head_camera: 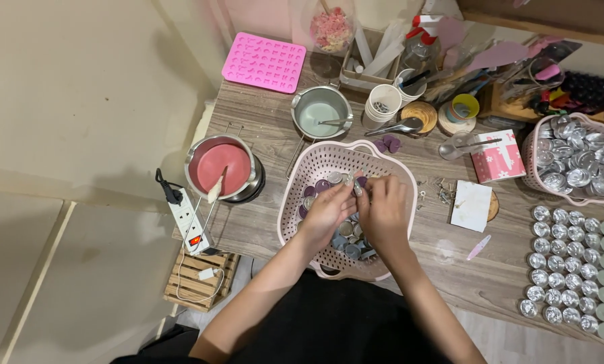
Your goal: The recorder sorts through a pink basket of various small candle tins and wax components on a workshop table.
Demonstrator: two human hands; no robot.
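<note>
Two hands (356, 209) – one small cup (350, 179) – one basket (302, 176).

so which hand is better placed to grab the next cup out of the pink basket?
Probably the left hand: it sits over the purple cups at the pink basket far-left side. The right hand seems busy pinching a small piece.

A pot of pink wax (221, 168), perhaps, beside a pink mould (265, 62).

A wood-grain table (261, 222) fills the centre and right of the frame, its far edge against a pale wall (180, 20) at the top. Cream floor panels (66, 202) cover the left side. A small slatted wooden crate (194, 280) sits at lower left, beside the table. Soft shadows fall leftwards.
</note>
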